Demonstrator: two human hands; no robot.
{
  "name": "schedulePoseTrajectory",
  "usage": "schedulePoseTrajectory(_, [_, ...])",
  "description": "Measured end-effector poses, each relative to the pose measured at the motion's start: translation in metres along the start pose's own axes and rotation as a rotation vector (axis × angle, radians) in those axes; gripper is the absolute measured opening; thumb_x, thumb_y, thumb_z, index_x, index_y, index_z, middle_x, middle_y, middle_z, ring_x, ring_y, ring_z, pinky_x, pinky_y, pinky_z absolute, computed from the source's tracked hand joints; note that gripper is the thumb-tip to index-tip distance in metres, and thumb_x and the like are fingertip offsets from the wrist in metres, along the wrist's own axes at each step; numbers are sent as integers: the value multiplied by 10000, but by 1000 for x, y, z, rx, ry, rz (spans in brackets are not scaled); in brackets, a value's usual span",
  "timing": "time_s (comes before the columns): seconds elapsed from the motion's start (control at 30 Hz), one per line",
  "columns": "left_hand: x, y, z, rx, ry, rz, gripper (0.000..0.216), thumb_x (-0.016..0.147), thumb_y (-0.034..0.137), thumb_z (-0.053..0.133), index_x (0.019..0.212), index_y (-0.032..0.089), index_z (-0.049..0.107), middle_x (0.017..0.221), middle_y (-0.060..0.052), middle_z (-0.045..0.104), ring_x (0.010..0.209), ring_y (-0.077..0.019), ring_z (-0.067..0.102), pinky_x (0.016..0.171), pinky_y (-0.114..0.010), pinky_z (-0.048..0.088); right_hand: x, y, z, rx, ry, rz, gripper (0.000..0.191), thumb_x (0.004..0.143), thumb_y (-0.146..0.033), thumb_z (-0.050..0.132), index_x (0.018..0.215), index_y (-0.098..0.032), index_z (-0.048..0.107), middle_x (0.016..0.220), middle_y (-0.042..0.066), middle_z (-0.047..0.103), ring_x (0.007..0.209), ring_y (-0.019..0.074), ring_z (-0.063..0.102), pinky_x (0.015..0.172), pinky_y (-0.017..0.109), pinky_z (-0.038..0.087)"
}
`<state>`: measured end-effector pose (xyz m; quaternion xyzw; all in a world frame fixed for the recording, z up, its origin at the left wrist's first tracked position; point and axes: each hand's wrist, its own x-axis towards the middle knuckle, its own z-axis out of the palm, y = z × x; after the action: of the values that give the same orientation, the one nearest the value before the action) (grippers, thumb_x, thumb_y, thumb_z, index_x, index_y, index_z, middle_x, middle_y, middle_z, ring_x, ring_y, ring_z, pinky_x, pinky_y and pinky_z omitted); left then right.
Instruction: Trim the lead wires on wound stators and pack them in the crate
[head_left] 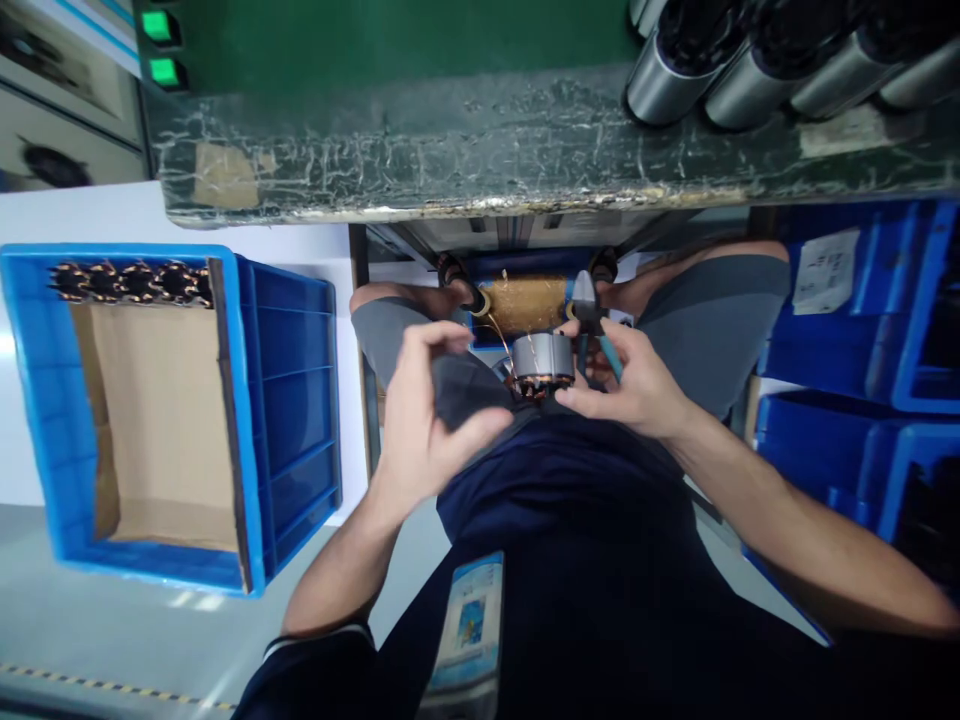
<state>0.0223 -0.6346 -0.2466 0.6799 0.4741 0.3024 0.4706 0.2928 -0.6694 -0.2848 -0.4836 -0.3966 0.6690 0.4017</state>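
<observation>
I look down at my lap under a worn green workbench (480,150). A grey motor stator (542,362) with copper windings sits between my hands. My right hand (637,385) grips the stator together with teal-handled cutters (596,325), whose jaws point up. My left hand (424,410) hovers just left of the stator, fingers curled in a pinch near a thin copper wire (499,340); what it pinches is too fine to make out. A box of copper wire scraps (525,302) lies between my feet.
A blue crate (289,400) on my left holds a cardboard liner and a row of wound stators (131,282). Several metal cylinders (750,60) lie on the bench at top right. Stacked blue bins (862,340) stand at right. Green lit buttons (159,45) show at top left.
</observation>
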Motion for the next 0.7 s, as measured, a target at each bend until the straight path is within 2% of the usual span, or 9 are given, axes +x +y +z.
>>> schedulePoseTrajectory(0.07, [3,1,7,-435,-349,-205,731,950,859,770,1360,255,755,1334,-136,803,1265,-353,784,1121,-503,628,-8,-3,-2,-113,16,-91,638,701,-441,1097,1228,-292,771,848,-35,715,695,173,635,730,342,588])
schedulePoseTrajectory(0.1, [6,2,12,-635,-516,-278,714,926,835,815,1336,252,779,1322,-139,824,1260,-368,804,1102,-500,645,-11,-6,-1,-157,-5,-138,633,703,-464,1096,1226,-296,782,919,-7,757,744,199,679,773,370,615])
schedulePoseTrajectory(0.13, [11,4,18,-788,-637,-328,694,883,781,892,1319,251,794,1316,-143,839,1263,-382,817,1094,-500,654,-14,-11,0,-198,-37,-192,617,714,-481,1089,1224,-299,793,1010,22,795,812,229,730,821,395,639])
schedulePoseTrajectory(0.2, [21,11,28,-928,-738,-378,584,833,590,1008,1263,246,813,1261,-132,863,1230,-370,837,1091,-484,658,-20,-25,2,-301,-99,-305,579,764,-462,1060,1262,-317,802,1209,59,832,1010,295,809,943,439,665])
schedulePoseTrajectory(0.3, [30,27,33,-900,-724,-399,362,864,397,1005,1112,221,809,1069,-82,859,1031,-279,842,992,-419,662,-31,-52,-3,-601,-131,-432,580,885,-368,965,1426,-342,755,1514,81,752,1330,347,773,1116,481,645])
schedulePoseTrajectory(0.37, [30,36,31,-828,-667,-404,354,851,359,1017,1073,216,782,992,-40,819,903,-213,793,871,-353,635,-39,-69,-12,-821,-159,-462,578,989,-298,842,1548,-334,698,1569,104,688,1389,332,741,1122,463,650])
schedulePoseTrajectory(0.5, [28,44,28,-662,-617,-386,409,814,343,1046,1008,220,708,914,24,713,797,-128,666,729,-268,515,-54,-89,-29,-1081,-284,-442,677,1047,-144,594,1703,-315,591,1492,108,685,1305,310,746,1044,449,659])
schedulePoseTrajectory(0.6, [27,43,30,-557,-650,-349,391,843,372,1020,1001,211,702,954,14,701,846,-130,653,754,-268,497,-60,-95,-35,-1235,-347,-473,685,1047,-154,564,1716,-298,573,1489,103,692,1267,334,730,1015,503,633])
schedulePoseTrajectory(0.7, [25,42,33,-534,-643,-348,395,852,369,1010,1022,213,690,1001,1,708,884,-138,659,767,-273,493,-62,-98,-37,-1357,-367,-549,656,1058,-148,550,1698,-292,574,1352,76,735,1127,296,727,922,474,603])
